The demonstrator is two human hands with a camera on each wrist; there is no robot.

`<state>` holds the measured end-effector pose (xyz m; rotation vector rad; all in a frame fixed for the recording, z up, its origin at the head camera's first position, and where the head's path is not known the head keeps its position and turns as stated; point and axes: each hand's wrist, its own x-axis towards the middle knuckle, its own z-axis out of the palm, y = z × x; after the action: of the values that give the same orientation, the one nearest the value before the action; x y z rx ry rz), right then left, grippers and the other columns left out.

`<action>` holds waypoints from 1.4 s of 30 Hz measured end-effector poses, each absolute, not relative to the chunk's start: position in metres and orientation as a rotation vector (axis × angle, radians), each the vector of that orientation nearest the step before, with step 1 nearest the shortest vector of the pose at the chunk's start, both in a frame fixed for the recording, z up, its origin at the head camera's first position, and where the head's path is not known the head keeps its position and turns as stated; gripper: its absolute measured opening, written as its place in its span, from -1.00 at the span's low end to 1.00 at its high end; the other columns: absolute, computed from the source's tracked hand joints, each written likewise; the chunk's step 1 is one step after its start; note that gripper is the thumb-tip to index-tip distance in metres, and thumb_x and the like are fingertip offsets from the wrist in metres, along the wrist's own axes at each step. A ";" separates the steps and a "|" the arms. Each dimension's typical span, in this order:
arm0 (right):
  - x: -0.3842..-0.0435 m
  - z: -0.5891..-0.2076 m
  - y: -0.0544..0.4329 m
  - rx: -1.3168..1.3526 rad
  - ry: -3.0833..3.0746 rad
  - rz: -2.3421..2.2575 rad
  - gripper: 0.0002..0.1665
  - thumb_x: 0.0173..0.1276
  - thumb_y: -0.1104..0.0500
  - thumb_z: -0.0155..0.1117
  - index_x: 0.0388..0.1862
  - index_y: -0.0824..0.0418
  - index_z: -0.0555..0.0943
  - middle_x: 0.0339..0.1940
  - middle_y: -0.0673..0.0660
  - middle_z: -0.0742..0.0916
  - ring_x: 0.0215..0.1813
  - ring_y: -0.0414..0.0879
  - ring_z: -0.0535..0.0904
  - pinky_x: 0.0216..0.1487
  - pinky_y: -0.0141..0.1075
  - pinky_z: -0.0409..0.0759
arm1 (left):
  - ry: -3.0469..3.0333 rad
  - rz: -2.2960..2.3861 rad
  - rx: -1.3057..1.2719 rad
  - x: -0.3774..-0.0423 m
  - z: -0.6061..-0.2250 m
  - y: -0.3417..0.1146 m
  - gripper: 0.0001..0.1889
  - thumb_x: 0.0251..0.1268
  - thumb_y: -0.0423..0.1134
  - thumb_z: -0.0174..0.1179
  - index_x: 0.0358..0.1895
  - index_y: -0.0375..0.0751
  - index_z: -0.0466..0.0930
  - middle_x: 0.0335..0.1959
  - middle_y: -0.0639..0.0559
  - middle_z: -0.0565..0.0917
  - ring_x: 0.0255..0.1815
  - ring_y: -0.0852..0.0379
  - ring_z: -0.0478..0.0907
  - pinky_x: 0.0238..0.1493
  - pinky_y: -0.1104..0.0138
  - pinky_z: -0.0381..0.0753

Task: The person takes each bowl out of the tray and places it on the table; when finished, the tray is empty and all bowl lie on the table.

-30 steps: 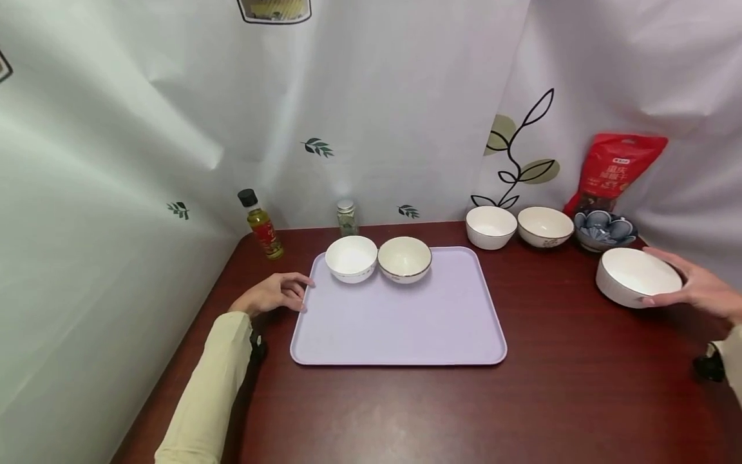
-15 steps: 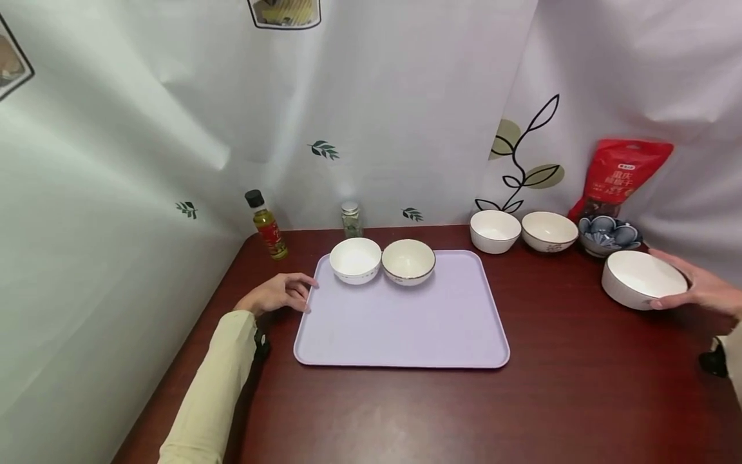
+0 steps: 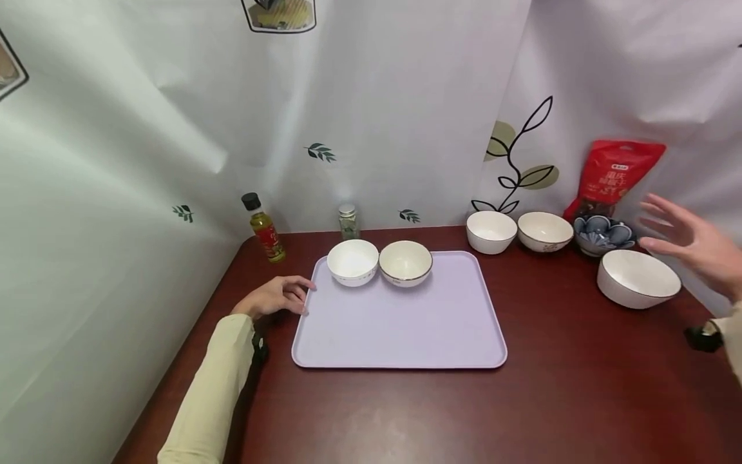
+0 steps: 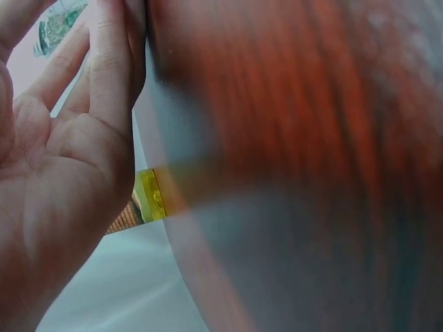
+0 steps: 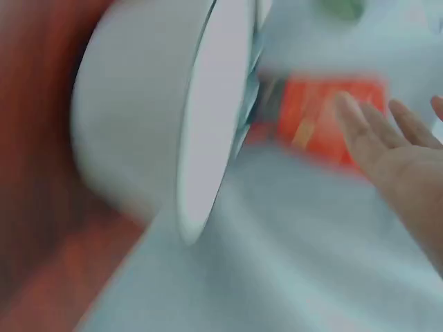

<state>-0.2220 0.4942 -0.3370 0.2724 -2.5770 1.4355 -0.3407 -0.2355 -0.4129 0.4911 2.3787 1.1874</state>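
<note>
In the head view my left hand (image 3: 275, 296) rests at the left rim of a pale lilac tray (image 3: 400, 328), its fingertips right at the edge. Two bowls stand side by side at the tray's back: a white bowl (image 3: 353, 263) and a cream bowl (image 3: 406, 264) with a dark rim. My right hand (image 3: 692, 241) is raised above and behind a large white ribbed bowl (image 3: 637, 278) at the right, fingers spread and holding nothing. The right wrist view shows that bowl (image 5: 138, 104) blurred, with the hand (image 5: 401, 152) apart from it.
Along the back right stand a small white bowl (image 3: 491, 232), a cream bowl (image 3: 545, 232) and a blue flower-shaped bowl (image 3: 603, 233). Behind them leans a red packet (image 3: 617, 174). An oil bottle (image 3: 263, 229) and a spice jar (image 3: 348, 222) stand near the back wall.
My right hand has let go of the large white bowl and lifted up and back from it; the bowl stays on the table. The left hand stays at the tray's rim.
</note>
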 end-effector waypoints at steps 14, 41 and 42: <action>-0.287 -0.355 0.306 1.536 -2.002 2.381 0.01 0.52 0.27 0.09 0.64 0.28 -0.34 0.68 0.25 0.03 0.67 0.01 0.11 0.49 -0.19 0.38 | 2.418 1.169 0.505 -0.343 -0.411 -0.237 -0.42 0.09 -0.35 0.45 0.23 -0.33 0.52 -0.24 -0.10 0.67 -0.22 0.12 0.56 -0.12 0.42 0.57; -0.359 -0.397 0.205 0.837 -2.830 1.863 0.24 0.01 0.28 0.59 0.62 0.20 0.11 0.65 0.23 0.20 0.67 0.17 0.02 0.63 0.13 -0.09 | 2.404 1.172 0.470 -0.336 -0.414 -0.234 -0.41 0.07 -0.34 0.46 0.23 -0.32 0.53 -0.25 -0.12 0.67 -0.21 0.09 0.55 -0.07 0.37 0.55; -0.360 -0.398 0.202 0.833 -2.833 1.840 0.25 -0.02 0.28 0.60 0.62 0.20 0.12 0.65 0.23 0.21 0.66 0.16 0.03 0.63 0.13 -0.09 | 2.406 1.172 0.469 -0.335 -0.413 -0.234 -0.41 0.07 -0.35 0.46 0.23 -0.32 0.53 -0.25 -0.12 0.67 -0.21 0.09 0.55 -0.07 0.37 0.55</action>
<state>-0.3596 0.2022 -0.3978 0.8326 -2.8331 1.8403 -0.3353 -0.2341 -0.4129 0.4690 2.4058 1.1723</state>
